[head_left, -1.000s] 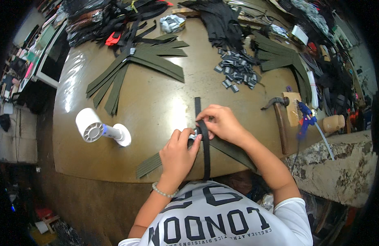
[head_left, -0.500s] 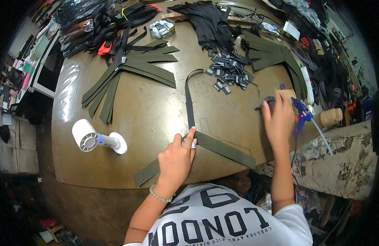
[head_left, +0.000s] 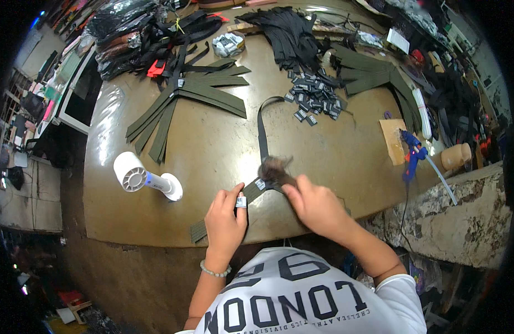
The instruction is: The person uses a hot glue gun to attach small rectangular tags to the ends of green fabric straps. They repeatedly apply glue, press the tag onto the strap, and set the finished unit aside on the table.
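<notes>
My left hand (head_left: pixel 226 218) lies nearly flat over the left arm of an olive webbing piece (head_left: pixel 252 192), with fingers stretched out. A small pale label (head_left: pixel 241 201) shows at one finger; whether it is worn or held I cannot tell. Another small label (head_left: pixel 260 183) sits on the webbing near its bend. My right hand (head_left: pixel 318 206) is closed on a dark hammer-like tool (head_left: pixel 275 170), smeared by motion, over that bend. The tool covers the join and much of the webbing's right arm. From the join a narrow black strap (head_left: pixel 262 131) runs away and curls right.
Dark labels (head_left: pixel 315 96) lie piled beyond the strap. Olive webbing bundles (head_left: pixel 209 89) and black straps (head_left: pixel 290 36) lie farther back. A white handheld fan (head_left: pixel 148 179) stands at left. At right are a blue glue gun (head_left: pixel 414 158), its cable and a cardboard piece (head_left: pixel 391 139).
My right hand has come from beside the glue gun to the webbing's bend, bringing the dark tool. My left hand has shifted slightly left and nearer me, uncovering a label. The view has shifted slightly.
</notes>
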`<move>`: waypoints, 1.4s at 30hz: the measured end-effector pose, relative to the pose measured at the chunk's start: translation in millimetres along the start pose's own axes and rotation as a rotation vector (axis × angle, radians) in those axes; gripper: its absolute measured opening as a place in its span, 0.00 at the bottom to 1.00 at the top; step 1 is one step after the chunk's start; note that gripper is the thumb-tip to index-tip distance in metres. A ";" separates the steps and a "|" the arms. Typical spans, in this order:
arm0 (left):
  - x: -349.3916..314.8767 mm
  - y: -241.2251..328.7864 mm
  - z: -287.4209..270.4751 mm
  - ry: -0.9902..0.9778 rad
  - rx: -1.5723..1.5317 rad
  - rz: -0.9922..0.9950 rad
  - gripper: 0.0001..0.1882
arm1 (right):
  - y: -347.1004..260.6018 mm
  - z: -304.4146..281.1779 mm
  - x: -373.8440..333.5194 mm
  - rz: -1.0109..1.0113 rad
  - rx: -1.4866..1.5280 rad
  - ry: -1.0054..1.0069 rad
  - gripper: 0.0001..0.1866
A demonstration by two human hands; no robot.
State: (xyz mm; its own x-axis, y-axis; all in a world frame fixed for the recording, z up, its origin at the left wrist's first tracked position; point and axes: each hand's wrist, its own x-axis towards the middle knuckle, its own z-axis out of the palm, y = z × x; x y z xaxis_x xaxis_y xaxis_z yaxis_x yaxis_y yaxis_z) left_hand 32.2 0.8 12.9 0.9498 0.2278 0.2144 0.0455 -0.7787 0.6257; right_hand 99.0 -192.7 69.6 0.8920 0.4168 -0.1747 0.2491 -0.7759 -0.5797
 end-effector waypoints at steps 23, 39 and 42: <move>99.5 74.4 -93.2 0.093 0.247 0.603 0.15 | 133.1 -17.4 -20.8 0.292 -0.272 0.808 0.19; 231.9 -154.6 -170.5 0.631 -0.294 -0.072 0.17 | 141.2 -6.8 -14.7 0.228 -0.576 0.756 0.17; 118.2 -155.3 -149.5 0.792 -0.813 -0.178 0.20 | 141.0 -6.1 -14.0 0.260 -0.605 0.726 0.17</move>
State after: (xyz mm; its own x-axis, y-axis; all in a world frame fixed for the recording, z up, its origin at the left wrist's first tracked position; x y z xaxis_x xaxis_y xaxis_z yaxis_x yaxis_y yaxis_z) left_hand 91.1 236.0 53.2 0.4760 0.8245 0.3058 -0.3273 -0.1567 0.9318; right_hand 124.0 -310.8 -4.8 0.9112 -0.0372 0.4103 -0.0177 -0.9985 -0.0512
